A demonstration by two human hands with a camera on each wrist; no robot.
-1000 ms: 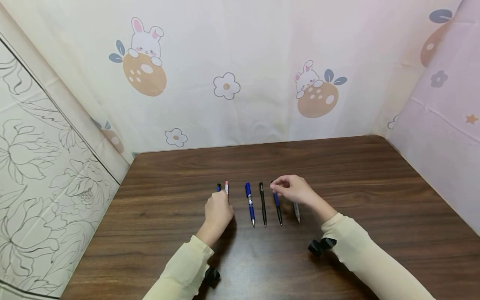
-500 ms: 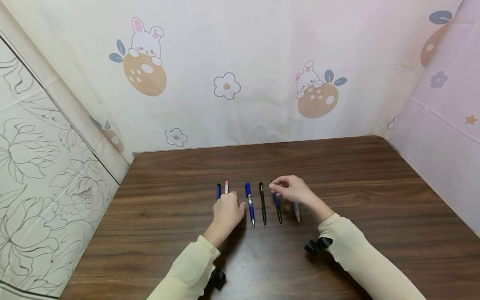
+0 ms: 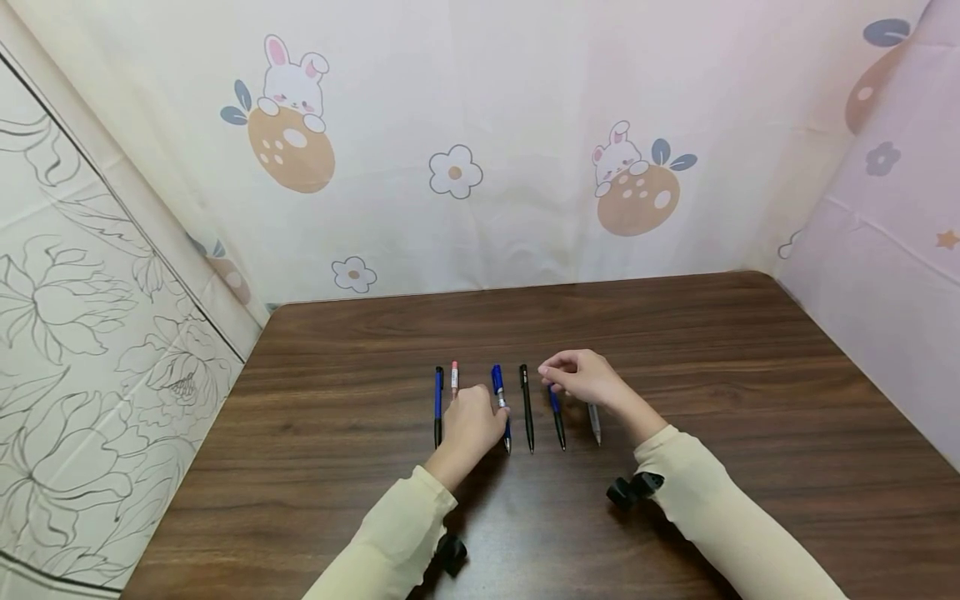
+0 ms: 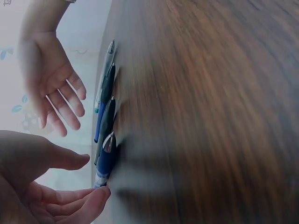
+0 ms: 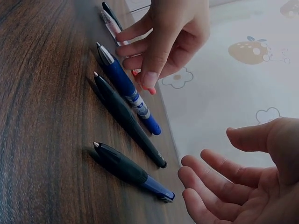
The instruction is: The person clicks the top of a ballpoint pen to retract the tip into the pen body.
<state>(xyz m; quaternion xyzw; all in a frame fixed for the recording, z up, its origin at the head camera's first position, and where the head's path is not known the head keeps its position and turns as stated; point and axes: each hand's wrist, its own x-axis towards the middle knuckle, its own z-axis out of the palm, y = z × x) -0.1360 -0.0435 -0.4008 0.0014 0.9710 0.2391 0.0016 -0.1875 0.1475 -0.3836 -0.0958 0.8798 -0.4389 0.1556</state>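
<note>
Several pens lie in a row on the wooden table. My left hand (image 3: 474,419) is over the row with thumb and fingers apart, right beside a blue pen (image 3: 497,379) with a silver tip. In the left wrist view its fingertips reach that blue pen (image 4: 106,161). The hand partly covers a pen with a pinkish-red end (image 3: 454,375). My right hand (image 3: 587,377) hovers over the far end of a blue-and-black pen (image 3: 558,421), and its fingers (image 5: 224,186) are loosely spread with nothing between them. A black pen (image 3: 528,412) lies between the hands.
Another blue-and-black pen (image 3: 438,404) marks the row's left end, and a clear pen (image 3: 595,425) its right end. The brown tabletop (image 3: 337,483) meets a patterned cloth wall (image 3: 525,167) behind. Cloth also hangs at both sides.
My left hand has shifted right, from the left two pens to the blue pen, uncovering the leftmost pen. My right hand has stayed nearly still.
</note>
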